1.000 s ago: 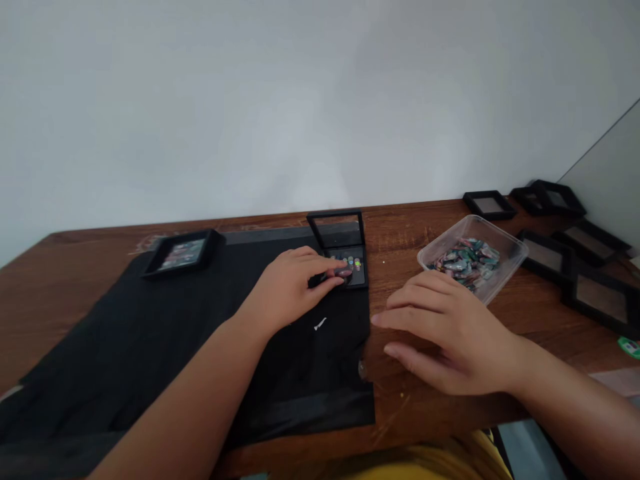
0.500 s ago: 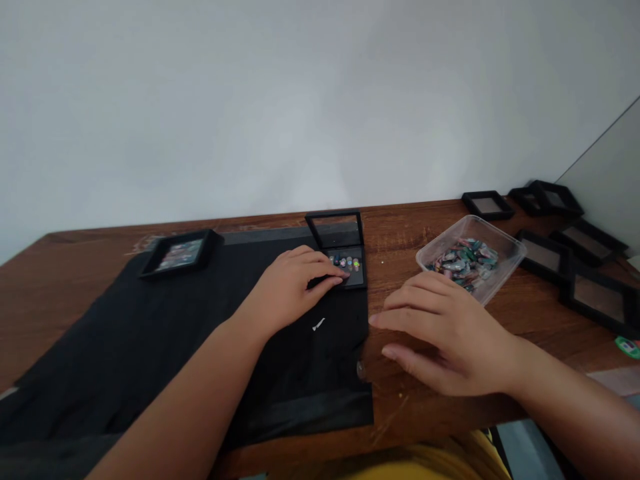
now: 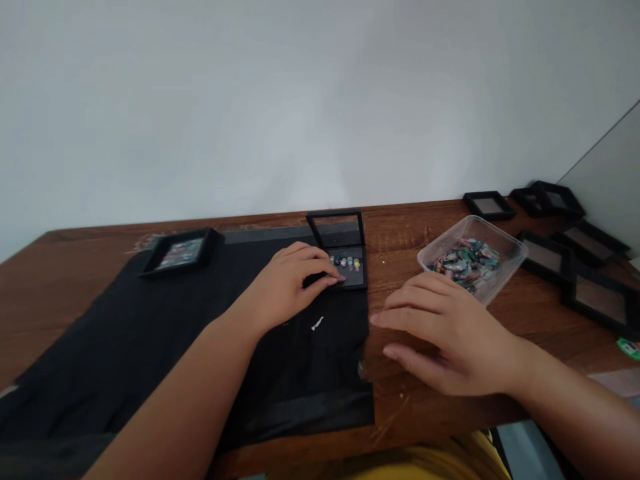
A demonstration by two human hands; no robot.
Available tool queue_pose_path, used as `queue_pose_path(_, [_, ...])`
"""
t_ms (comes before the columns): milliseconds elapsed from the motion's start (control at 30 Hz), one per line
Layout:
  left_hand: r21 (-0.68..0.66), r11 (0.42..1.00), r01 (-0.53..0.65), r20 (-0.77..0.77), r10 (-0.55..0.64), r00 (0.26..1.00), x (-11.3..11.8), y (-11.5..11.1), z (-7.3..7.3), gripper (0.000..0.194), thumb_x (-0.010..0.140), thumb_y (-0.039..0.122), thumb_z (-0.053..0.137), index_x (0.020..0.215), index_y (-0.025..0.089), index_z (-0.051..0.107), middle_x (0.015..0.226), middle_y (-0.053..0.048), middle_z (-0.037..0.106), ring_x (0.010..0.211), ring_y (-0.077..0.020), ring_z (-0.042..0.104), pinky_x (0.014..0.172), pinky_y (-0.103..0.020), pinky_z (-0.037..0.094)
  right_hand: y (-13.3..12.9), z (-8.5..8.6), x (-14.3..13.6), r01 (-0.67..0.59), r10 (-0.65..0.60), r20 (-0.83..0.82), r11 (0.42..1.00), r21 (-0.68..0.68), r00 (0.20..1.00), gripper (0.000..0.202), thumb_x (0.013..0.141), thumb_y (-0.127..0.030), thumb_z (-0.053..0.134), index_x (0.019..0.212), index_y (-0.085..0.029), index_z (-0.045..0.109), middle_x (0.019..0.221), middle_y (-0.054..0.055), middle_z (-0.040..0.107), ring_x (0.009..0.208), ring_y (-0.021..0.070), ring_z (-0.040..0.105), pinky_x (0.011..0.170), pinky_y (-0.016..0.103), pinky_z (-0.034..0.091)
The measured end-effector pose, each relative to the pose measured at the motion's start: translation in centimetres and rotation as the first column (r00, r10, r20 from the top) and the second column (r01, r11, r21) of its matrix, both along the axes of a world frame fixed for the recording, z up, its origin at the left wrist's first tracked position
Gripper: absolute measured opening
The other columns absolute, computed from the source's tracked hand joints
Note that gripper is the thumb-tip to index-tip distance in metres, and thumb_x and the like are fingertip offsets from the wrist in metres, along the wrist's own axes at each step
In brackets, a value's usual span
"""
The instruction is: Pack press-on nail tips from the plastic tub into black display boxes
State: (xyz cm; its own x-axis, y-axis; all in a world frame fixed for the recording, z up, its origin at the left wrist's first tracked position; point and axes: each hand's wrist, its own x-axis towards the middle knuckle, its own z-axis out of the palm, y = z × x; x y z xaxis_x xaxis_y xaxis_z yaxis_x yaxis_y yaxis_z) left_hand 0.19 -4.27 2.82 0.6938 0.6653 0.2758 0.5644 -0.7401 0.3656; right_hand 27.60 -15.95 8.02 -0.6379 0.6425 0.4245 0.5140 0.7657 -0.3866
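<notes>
A small black case [image 3: 364, 267] stands with its clear-windowed lid raised near the back of the black cloth [image 3: 165, 333]. Several small shiny pieces [image 3: 351, 263] lie in a row inside it. My left hand [image 3: 295, 283] reaches into the case's left front part, thumb and fingertips close together; whatever may be between them is too small to make out. My right hand [image 3: 440, 333] hovers or rests over the wood beside the cloth, fingers apart and holding nothing. Just beyond it is a clear plastic tub [image 3: 507, 257] of colourful shiny pieces [image 3: 465, 260].
A closed black case [image 3: 180, 253] with pieces inside lies at the cloth's back left. Several black cases [image 3: 600, 297] are spread on the wooden table [image 3: 395, 233] at the right. A white scrap [image 3: 317, 323] is on the cloth. A green object [image 3: 629, 348] lies at the right edge.
My left hand has moved slightly left and back across the case's front, showing a little more of its inside. My right hand has stayed in place.
</notes>
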Motion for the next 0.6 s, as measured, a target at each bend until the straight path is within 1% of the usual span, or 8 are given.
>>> queue_pose_path(200, [-0.061, 0.998, -0.008, -0.001, 0.008, 1.0, 0.07, -0.13, -0.36, 0.025, 0.102, 0.041, 0.051, 0.097, 0.026, 0.07, 0.108, -0.003, 0.072, 0.11, -0.0254, 0.059, 0.103, -0.043, 0.043, 0.0, 0.03, -0.01, 0.003, -0.003, -0.002, 1.0, -0.003, 1.0, 0.024, 0.1, -0.025, 0.059, 0.118, -0.014, 0.069, 0.11, 0.007, 0.073, 0.099, 0.0213, 0.061, 0.088, 0.037, 0.045])
queue_pose_path(600, [-0.089, 0.996, -0.019, 0.026, 0.022, 0.999, 0.08, -0.01, -0.4, 0.025, 0.1, 0.042, 0.053, 0.093, 0.025, 0.07, 0.104, -0.005, 0.072, 0.107, -0.0267, 0.06, 0.1, -0.044, 0.045, 0.01, -0.11, 0.06, 0.006, -0.006, 0.011, 1.0, 0.004, 1.0, 0.024, 0.1, -0.026, 0.06, 0.12, -0.014, 0.068, 0.112, 0.008, 0.073, 0.101, 0.022, 0.062, 0.09, 0.038, 0.045])
